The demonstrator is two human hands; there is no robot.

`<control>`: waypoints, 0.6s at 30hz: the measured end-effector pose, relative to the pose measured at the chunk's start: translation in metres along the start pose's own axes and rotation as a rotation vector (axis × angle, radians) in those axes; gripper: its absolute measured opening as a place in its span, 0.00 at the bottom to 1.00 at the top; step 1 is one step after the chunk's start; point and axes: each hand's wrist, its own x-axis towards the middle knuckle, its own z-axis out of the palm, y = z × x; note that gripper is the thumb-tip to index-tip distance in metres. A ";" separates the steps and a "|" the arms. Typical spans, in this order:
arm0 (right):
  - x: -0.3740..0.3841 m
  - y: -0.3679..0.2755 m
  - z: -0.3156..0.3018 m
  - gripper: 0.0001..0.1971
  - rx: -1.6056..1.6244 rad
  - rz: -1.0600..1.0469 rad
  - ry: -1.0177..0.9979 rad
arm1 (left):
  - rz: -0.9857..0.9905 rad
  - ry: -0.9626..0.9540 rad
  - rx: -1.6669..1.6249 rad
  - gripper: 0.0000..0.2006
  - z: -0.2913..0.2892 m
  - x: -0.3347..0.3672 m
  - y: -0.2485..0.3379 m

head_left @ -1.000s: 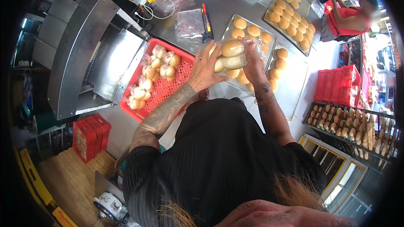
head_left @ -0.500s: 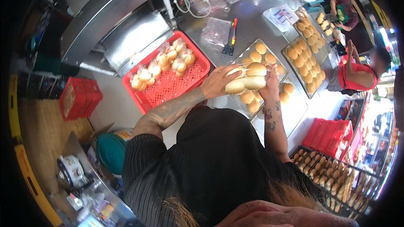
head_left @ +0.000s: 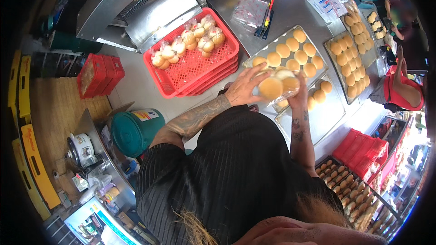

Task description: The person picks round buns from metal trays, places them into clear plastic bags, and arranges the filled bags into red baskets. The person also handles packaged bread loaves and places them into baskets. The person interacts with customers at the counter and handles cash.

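From the person's head, the wide fisheye view looks steeply down over the black striped shirt (head_left: 240,163), close to the left hand (head_left: 244,88) and right hand (head_left: 298,96), and outward past the steel tabletop's (head_left: 293,20) near edge.

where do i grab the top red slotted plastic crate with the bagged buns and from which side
Probably grip the red slotted plastic crate by the rims of its two short ends, coming from the person's side. The raised rim gives an edge to hook; the clear-bagged golden buns line the far long side, so gripping toward them may keep it level.
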 end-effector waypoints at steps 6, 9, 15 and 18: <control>0.038 0.005 0.017 0.19 -0.639 -0.428 0.006 | -0.872 -0.301 -1.135 0.33 0.002 0.012 -0.030; 0.068 0.005 0.039 0.19 -0.940 -0.668 -0.112 | -1.168 -0.325 -1.219 0.30 0.013 0.038 -0.069; 0.097 0.038 0.109 0.22 -1.081 -0.348 -0.226 | -0.366 -0.053 -0.502 0.24 0.017 0.059 -0.118; 0.104 0.046 0.130 0.25 -0.738 0.041 -0.262 | -0.283 -0.069 -0.511 0.17 -0.008 0.068 -0.138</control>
